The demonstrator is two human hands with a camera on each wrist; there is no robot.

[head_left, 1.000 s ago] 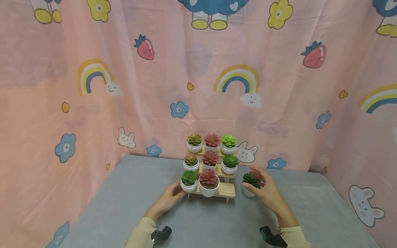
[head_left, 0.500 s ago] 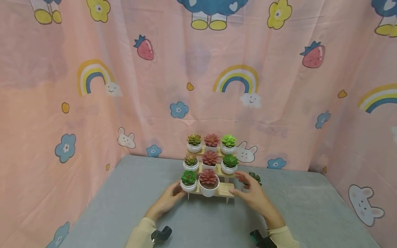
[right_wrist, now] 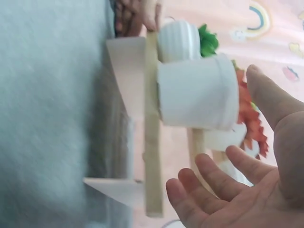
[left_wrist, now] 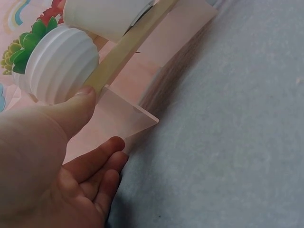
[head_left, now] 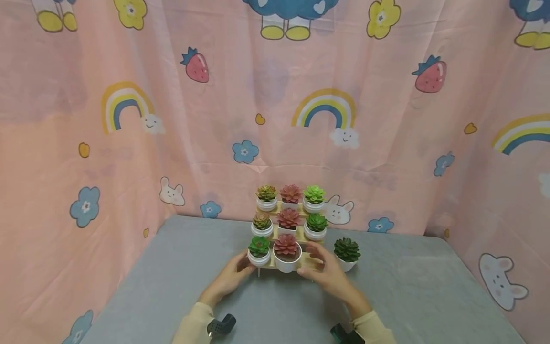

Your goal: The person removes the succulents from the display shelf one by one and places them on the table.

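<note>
A tiered wooden plant stand [left_wrist: 116,57] holds small potted succulents in three rows. My left hand [head_left: 229,277] is at the left end of its lowest shelf, thumb tip against the board's end, the other fingers loosely bent below beside a clear leg. Just above that thumb sits a green succulent in a ribbed white pot [left_wrist: 61,66]. My right hand [head_left: 330,277] reaches over the shelf's right part, thumb and fingers spread apart around the right side of a red succulent in a smooth white pot [right_wrist: 197,92]. A gap shows between those fingers and the pot in the right wrist view.
A dark green succulent [head_left: 347,251] in a white pot stands on the grey table [head_left: 408,286], right of the stand. Two upper shelves carry several more succulents, among them a bright green one [head_left: 314,195]. A pink patterned curtain [head_left: 275,110] hangs close behind.
My right hand has let go of the dark green succulent and moved left to the red succulent on the lowest shelf. My left hand has stayed at the stand's left end.
</note>
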